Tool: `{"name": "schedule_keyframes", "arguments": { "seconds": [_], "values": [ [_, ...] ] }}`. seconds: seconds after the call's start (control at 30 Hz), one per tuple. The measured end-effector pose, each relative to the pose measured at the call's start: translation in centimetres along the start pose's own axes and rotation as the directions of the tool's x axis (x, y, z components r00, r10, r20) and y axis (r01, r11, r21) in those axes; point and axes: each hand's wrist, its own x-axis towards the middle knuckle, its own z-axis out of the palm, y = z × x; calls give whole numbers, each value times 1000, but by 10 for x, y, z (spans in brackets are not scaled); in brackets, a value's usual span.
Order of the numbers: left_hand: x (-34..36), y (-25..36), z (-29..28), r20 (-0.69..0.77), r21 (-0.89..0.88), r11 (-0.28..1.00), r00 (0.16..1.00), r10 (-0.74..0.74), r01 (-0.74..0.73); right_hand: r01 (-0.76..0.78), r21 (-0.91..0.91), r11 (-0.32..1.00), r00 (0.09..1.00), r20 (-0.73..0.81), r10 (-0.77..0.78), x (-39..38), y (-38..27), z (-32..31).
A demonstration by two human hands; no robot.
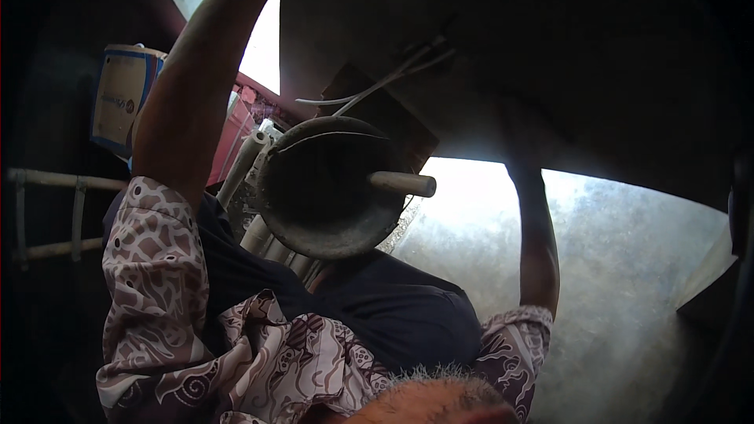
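My left forearm (192, 102) stretches up past the top edge, with its hand out of the picture. My right hand (522, 129) lies in deep shade against a large dark panel (613, 71), its fingers faintly visible and stretched out. Beneath the panel, a round dark pan or bowl (314, 196) sits between my arms, with a short wooden handle or rod (402, 184) across its right side. Thin pale cables or strips (377, 83) run above it, over a dark brown square piece (408, 129).
A cardboard box (118, 98) stands at the left, above a ladder-like rail frame (49, 180). Pale pipes or poles (239, 173) lie left of the round vessel, beside a red surface (236, 129). A pale, mottled floor (613, 290) spreads at the lower right, with a dark edge beyond it.
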Motion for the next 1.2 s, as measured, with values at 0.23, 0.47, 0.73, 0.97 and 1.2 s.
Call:
{"name": "schedule_keyframes", "arguments": {
  "seconds": [0.23, 0.47, 0.73, 0.97, 1.2],
  "values": [
    [-7, 21, 12, -140, 660, 746, 961, 240, -90, -121, -269, 956, 990, -98, 98, 92, -11, -104],
    [-7, 31, 12, -133, 601, 792, 964, 230, -107, 115, -100, 988, 978, -162, -131, 129, -38, -64],
    [0, 32, 12, -110, 600, 800, 988, 103, -17, 107, -133, 985, 991, -66, -116, 189, -69, -49],
    [-12, 28, 16, -143, 625, 780, 982, 123, -6, -17, -235, 972, 969, -242, -42, 245, 4, -102],
    [-7, 16, 21, -152, 655, 753, 965, 212, -63, 13, 39, 999, 954, -300, 0, 174, 24, -85]
  ]
}}
